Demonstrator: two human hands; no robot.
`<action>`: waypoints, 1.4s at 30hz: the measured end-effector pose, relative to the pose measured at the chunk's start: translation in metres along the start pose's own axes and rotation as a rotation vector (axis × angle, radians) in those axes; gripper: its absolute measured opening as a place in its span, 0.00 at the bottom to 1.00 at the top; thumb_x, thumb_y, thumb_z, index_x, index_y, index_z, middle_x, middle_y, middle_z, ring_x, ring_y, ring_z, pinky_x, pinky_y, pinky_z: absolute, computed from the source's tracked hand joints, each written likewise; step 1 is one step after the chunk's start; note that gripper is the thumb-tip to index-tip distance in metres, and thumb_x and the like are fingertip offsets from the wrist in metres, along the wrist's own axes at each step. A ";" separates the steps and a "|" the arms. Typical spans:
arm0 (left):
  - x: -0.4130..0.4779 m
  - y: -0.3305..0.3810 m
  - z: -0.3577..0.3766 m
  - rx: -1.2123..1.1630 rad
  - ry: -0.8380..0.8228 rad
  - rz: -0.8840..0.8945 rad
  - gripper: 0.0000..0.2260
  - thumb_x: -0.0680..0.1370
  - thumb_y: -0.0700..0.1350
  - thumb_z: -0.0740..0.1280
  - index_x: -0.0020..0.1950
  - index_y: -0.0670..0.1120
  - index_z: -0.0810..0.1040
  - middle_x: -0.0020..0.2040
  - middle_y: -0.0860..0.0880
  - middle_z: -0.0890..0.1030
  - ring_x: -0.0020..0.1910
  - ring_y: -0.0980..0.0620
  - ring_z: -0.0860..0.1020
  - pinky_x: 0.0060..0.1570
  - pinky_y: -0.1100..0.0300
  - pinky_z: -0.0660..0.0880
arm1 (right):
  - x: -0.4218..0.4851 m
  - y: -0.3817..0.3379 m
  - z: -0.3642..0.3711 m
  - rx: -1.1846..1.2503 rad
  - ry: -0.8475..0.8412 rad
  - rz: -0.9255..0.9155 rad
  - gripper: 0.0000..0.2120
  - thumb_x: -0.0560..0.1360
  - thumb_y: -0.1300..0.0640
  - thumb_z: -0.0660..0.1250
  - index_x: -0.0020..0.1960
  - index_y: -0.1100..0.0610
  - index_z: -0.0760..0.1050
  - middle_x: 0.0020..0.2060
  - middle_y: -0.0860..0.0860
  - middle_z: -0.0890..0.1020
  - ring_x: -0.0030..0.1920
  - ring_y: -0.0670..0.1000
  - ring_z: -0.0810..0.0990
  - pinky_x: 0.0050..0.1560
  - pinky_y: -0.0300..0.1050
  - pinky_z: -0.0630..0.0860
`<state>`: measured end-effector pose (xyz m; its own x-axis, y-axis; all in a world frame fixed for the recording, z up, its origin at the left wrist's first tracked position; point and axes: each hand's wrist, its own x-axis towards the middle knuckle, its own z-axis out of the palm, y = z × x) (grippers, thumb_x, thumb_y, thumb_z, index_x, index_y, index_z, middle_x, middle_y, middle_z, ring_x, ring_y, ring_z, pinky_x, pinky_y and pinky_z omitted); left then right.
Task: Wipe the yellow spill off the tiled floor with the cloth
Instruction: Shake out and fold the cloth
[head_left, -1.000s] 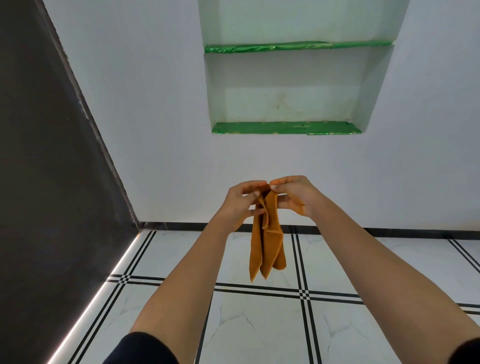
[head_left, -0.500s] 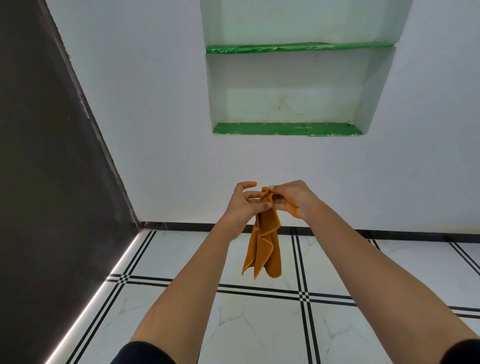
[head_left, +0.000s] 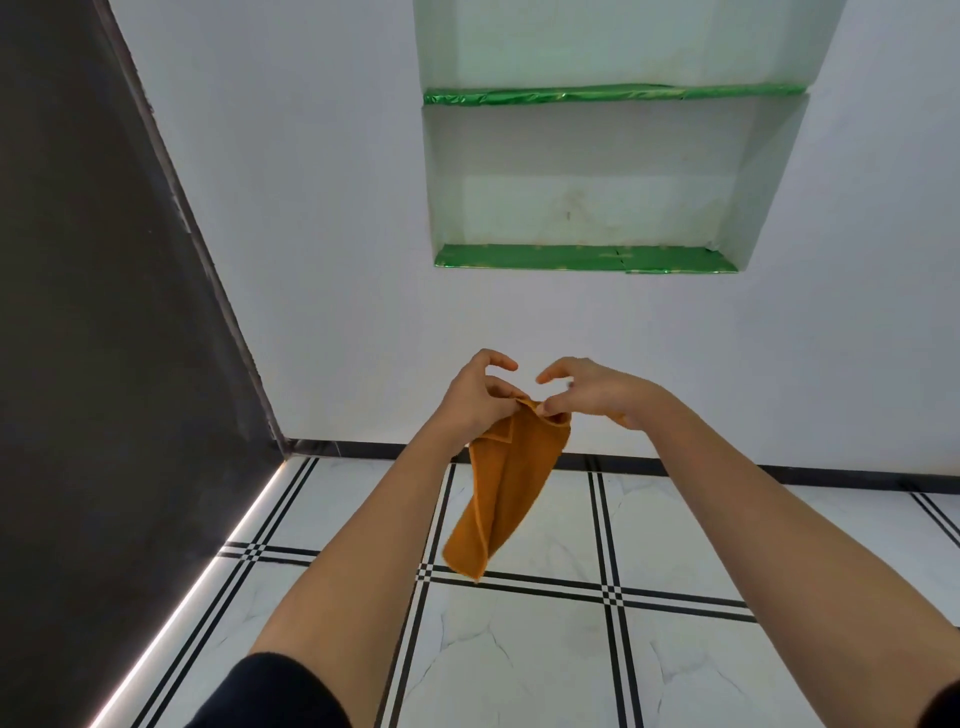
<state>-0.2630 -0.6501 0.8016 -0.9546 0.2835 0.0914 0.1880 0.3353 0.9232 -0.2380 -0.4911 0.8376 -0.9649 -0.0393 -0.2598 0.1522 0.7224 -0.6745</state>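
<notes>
Out in front of the person, at about chest height, both hands hold the cloth (head_left: 504, 488) in the air above the tiled floor (head_left: 545, 654). The orange cloth hangs from its top edge in 1 long, loosely folded strip. Its lower tip dangles well clear of the tiles and touches nothing.

The step in hand looks like readying the cloth, either sorting its edges or folding it into a pad. No wiping has begun. The yellow spill does not show anywhere on the white, black-lined tiles in view, so it probably lies outside the frame.

The next move, as I judge it, calls for:
- gathering the strip into a compact wad that 1 hand can press flat;
- looking down to find the spill;
- crouching to bring the cloth onto it.

The left hand (head_left: 478, 400) pinches the cloth's upper left corner between thumb and fingers, with its forefinger curled up free of the fabric. The right hand (head_left: 597, 389) pinches the top edge just beside it, its fingers curled narrow, and a sliver of orange shows under its wrist. The 2 hands sit close together, almost touching.

Behind them are a wall niche (head_left: 587, 257) with green-lined shelves and a dark wall (head_left: 78, 364) on the left.
</notes>
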 end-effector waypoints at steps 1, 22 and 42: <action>0.001 0.004 -0.001 0.013 -0.017 0.004 0.17 0.74 0.39 0.70 0.57 0.52 0.69 0.44 0.50 0.81 0.44 0.51 0.80 0.43 0.61 0.77 | 0.000 -0.003 0.002 -0.004 -0.061 -0.041 0.28 0.71 0.52 0.72 0.68 0.53 0.66 0.68 0.52 0.67 0.68 0.55 0.66 0.62 0.49 0.67; -0.012 -0.019 -0.010 -0.114 0.035 0.057 0.04 0.78 0.39 0.64 0.51 0.43 0.76 0.46 0.43 0.81 0.47 0.45 0.81 0.52 0.53 0.78 | -0.003 0.001 0.012 0.580 -0.001 0.097 0.22 0.74 0.45 0.66 0.54 0.64 0.75 0.48 0.60 0.82 0.49 0.59 0.81 0.49 0.52 0.79; -0.028 -0.028 -0.014 -0.167 -0.188 0.020 0.07 0.78 0.38 0.62 0.53 0.44 0.79 0.50 0.44 0.81 0.52 0.47 0.78 0.57 0.52 0.75 | 0.008 -0.001 0.024 0.385 0.186 0.020 0.12 0.78 0.53 0.63 0.54 0.60 0.78 0.49 0.56 0.80 0.50 0.56 0.79 0.53 0.50 0.76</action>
<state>-0.2447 -0.6800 0.7785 -0.8886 0.4555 0.0536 0.1504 0.1790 0.9723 -0.2409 -0.5088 0.8195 -0.9778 0.1223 -0.1701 0.2059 0.4102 -0.8884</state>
